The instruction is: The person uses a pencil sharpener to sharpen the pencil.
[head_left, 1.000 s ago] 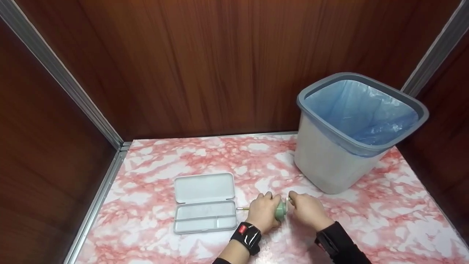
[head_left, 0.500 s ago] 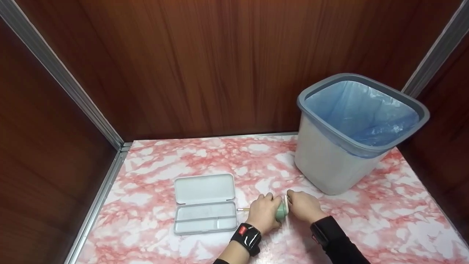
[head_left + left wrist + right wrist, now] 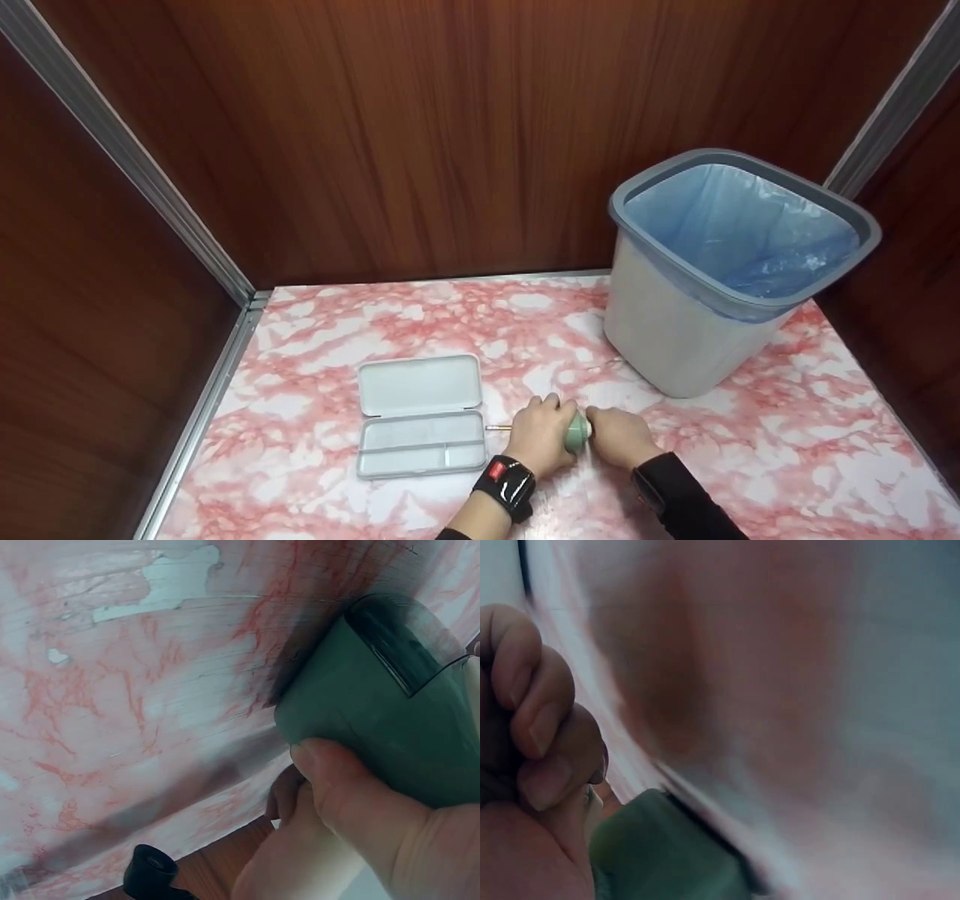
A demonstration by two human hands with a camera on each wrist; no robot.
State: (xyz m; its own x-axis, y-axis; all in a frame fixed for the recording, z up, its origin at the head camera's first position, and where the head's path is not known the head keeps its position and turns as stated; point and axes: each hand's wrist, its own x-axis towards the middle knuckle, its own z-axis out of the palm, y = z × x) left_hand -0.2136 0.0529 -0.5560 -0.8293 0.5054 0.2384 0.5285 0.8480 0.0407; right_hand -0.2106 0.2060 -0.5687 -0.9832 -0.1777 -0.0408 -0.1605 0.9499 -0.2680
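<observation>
On the table, my left hand (image 3: 538, 435) grips a green pencil sharpener (image 3: 577, 433) from above. A pencil (image 3: 498, 427) pokes out to the left of that hand, its far end hidden under the palm. In the left wrist view the thumb presses the side of the green body (image 3: 360, 697), which has a dark see-through part. My right hand (image 3: 621, 436) is at the sharpener's right end, fingers curled around its crank, which they mostly hide. The right wrist view shows these curled fingers (image 3: 547, 705) beside the green body.
A grey pencil case (image 3: 420, 386) lies unfolded left of the hands, with compartments in its lower half. A pale bin (image 3: 667, 322) with a grey rim and blue liner stands at the back right. Wooden panels (image 3: 435, 135) enclose the pink-and-white marbled table (image 3: 322, 330).
My right hand has gone round with the crank at the sharpener's end, up a little and then down. The left hand, sharpener and pencil have stayed nearly in place.
</observation>
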